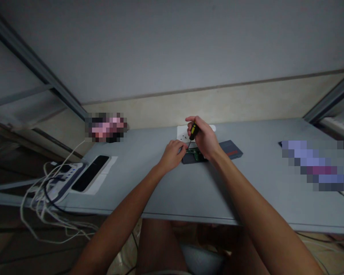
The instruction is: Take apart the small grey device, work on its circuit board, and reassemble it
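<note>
My right hand is closed around the black and yellow handle of a screwdriver. Its thin shaft slants down to the left and ends near the fingertips of my left hand. Below it lies a dark grey, flat device with a green circuit board exposed at its left part. My left hand rests at the device's left edge with its thumb and fingers drawn together by the screwdriver tip; whether something is pinched there is too small to see. Behind, small dark bits, perhaps screws, lie on white paper.
A phone lies on paper at the table's left, beside a power strip with tangled white cables. Blurred-out items stand at the back left and right. A wall borders the grey table behind.
</note>
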A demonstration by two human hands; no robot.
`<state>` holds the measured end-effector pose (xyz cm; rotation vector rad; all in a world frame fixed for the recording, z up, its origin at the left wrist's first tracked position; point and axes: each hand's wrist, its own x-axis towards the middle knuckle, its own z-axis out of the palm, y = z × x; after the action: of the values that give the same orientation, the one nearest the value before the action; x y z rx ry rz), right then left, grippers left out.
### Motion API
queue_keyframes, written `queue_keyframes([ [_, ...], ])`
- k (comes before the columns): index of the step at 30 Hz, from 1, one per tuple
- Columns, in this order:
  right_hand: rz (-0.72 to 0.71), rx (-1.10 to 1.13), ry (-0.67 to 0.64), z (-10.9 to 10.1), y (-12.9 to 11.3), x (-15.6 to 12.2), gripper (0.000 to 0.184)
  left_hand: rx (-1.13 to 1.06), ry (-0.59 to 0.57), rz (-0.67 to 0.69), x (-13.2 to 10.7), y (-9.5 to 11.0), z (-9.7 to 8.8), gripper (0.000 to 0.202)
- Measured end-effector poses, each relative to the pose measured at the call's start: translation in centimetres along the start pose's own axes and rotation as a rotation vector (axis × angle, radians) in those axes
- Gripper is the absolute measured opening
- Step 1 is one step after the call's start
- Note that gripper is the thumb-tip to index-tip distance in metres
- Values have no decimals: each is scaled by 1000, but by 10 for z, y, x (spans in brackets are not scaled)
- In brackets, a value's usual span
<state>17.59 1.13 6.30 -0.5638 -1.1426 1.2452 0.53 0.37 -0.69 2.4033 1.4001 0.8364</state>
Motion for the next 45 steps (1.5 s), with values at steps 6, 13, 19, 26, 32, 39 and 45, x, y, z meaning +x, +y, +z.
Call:
queue_keyframes([
  [6,14,12,25,-3,2,0,58,-3,8,24,0,-3,2,21],
  [13,-105,-101,33,-1,5,5,56,-5,0,-3,0,-2,1,21],
  [19,-88,-118,32,-2,11,7,52,2,6,2,1,0,2,22],
  [26,-40,28,-19,-5,13,5,48,-2,8,2,0,0,1,21],
  [32,-102,-69,-45,0,11,3,46,-22,22,23,-1,-1,2,20],
  [39,-110,-87,63,0,9,4,56,-12,35,14,-1,0,2,17],
  [45,-90,-81,98,3,9,4,58,-6,22,11,-1,0,1,19],
])
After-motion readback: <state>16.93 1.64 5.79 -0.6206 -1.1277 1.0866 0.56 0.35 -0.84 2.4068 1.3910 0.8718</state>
